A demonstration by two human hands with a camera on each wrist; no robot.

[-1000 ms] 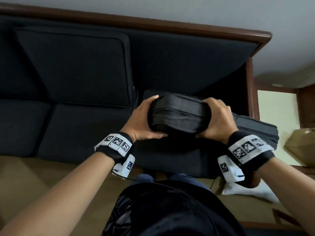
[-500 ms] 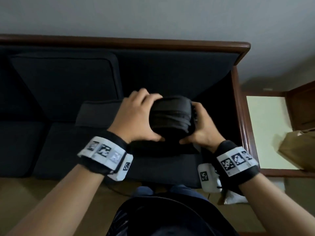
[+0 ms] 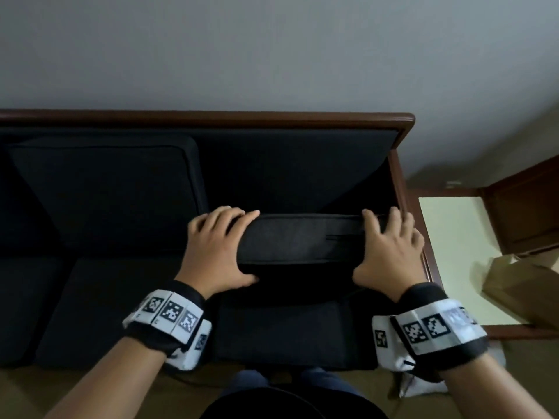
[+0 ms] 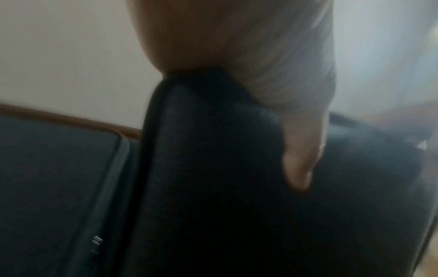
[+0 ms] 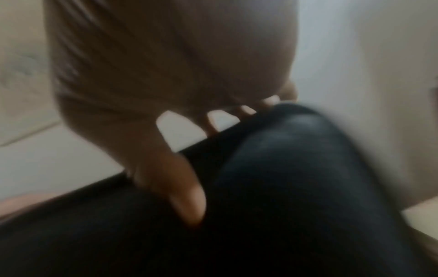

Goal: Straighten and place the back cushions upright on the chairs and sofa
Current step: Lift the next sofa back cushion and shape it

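Observation:
A dark grey back cushion (image 3: 302, 240) stands on its long edge on the right seat of the sofa (image 3: 211, 119), its top edge toward me. My left hand (image 3: 217, 246) grips its left end, fingers over the top and thumb in front. My right hand (image 3: 390, 246) grips the right end the same way, close to the wooden armrest. The left wrist view shows the cushion (image 4: 213, 168) under my thumb (image 4: 301, 159). In the blurred right wrist view the cushion (image 5: 296, 178) fills the lower part. A second back cushion (image 3: 112, 195) leans upright against the backrest to the left.
The sofa's wooden armrest (image 3: 405, 207) runs just right of my right hand. Beyond it a side table (image 3: 450, 237) carries a brown paper bag (image 3: 520, 288). Dark seat cushions (image 3: 287, 334) lie below the hands. A white object (image 3: 420, 388) lies on the floor by the sofa's front right corner.
My hands, close together on the cushion's end before, have spread apart to its two ends. The cushion has turned broadside and now stands along the right seat.

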